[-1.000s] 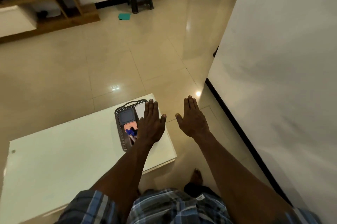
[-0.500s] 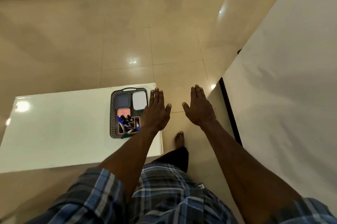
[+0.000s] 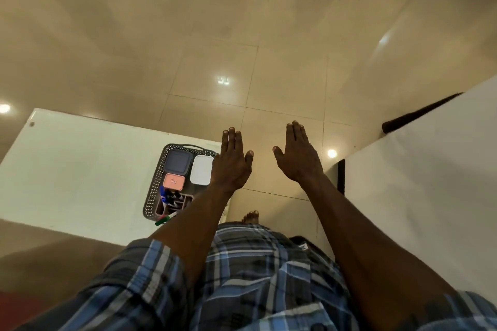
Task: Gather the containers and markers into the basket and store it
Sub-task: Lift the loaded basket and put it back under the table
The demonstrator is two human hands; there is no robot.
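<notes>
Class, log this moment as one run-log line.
basket on table, containers and markers inside | left hand open | right hand open | storing not done

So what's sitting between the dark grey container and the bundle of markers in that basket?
In the head view, a small pink container lies between the dark grey container and the markers, inside the basket.

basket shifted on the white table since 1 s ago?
No. The basket sits at the same right-hand corner of the white table; only the head camera turned.
</notes>
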